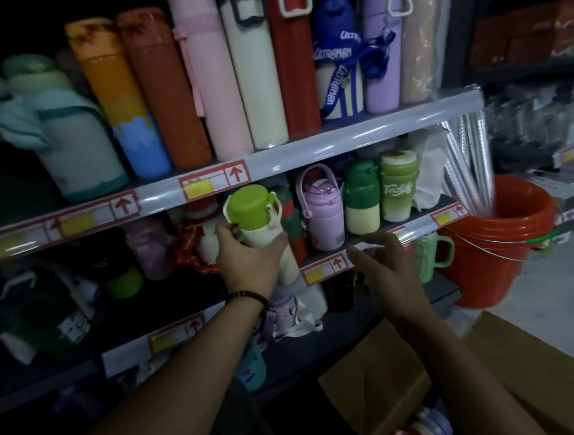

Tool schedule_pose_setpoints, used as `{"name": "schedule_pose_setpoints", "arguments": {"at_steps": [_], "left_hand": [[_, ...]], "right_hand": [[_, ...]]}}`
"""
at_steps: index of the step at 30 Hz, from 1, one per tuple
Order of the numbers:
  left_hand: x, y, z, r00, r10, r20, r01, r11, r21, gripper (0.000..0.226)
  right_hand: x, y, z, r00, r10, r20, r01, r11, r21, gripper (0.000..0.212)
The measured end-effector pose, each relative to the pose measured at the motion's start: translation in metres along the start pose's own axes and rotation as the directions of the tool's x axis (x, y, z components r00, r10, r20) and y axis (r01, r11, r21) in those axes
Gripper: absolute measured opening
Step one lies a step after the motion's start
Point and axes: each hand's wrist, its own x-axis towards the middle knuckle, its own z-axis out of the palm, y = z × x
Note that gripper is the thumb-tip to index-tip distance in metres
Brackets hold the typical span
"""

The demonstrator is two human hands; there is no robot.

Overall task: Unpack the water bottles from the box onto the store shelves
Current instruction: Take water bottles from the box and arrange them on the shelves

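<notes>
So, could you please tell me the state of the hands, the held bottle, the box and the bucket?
left hand: grips the green-lidded bottle.
green-lidded bottle: lid on, held, not yet shelved.
right hand: open, fingers spread, holding nothing.
cardboard box: open, bottles inside.
orange bucket: upright, silvery wrapped rods standing in it.

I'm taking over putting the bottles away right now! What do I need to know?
Left hand grips the green-lidded bottle, held up in front of the middle shelf.
Right hand is open and holds nothing, its fingers by that shelf's edge.
The box sits low on the right, with what look like more bottles inside.
Done: the shelves carry many bottles.
Left: shelve this one, then empty the box.
</notes>
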Motion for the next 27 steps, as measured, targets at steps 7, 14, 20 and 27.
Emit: {"name": "schedule_pose_setpoints", "arguments": {"at_steps": [7,14,20,27], "left_hand": [[0.026,-0.024,-0.019,0.998,0.054,-0.020,-0.052,0.994,0.091,0.075],[0.041,-0.032,-0.026,1.000,-0.025,0.012,0.025,1.000,0.005,0.073],[0.056,-0.061,-0.024,0.988,-0.059,0.144,0.049,0.996,0.072,0.061],[0.063,-0.057,-0.030,0.958,-0.040,0.286,0.029,0.999,0.042,0.054]], "right_hand": [[-0.004,0.014,0.012,0.996,0.048,0.081,-0.043,0.997,-0.061,0.029],[-0.008,0.018,0.018,0.986,0.145,0.077,-0.141,0.988,-0.060,0.032],[-0.011,0.018,0.019,0.982,0.171,0.081,-0.164,0.982,-0.089,0.030],[-0.017,0.016,0.012,0.969,0.217,0.121,-0.202,0.971,-0.125,0.031]]}}
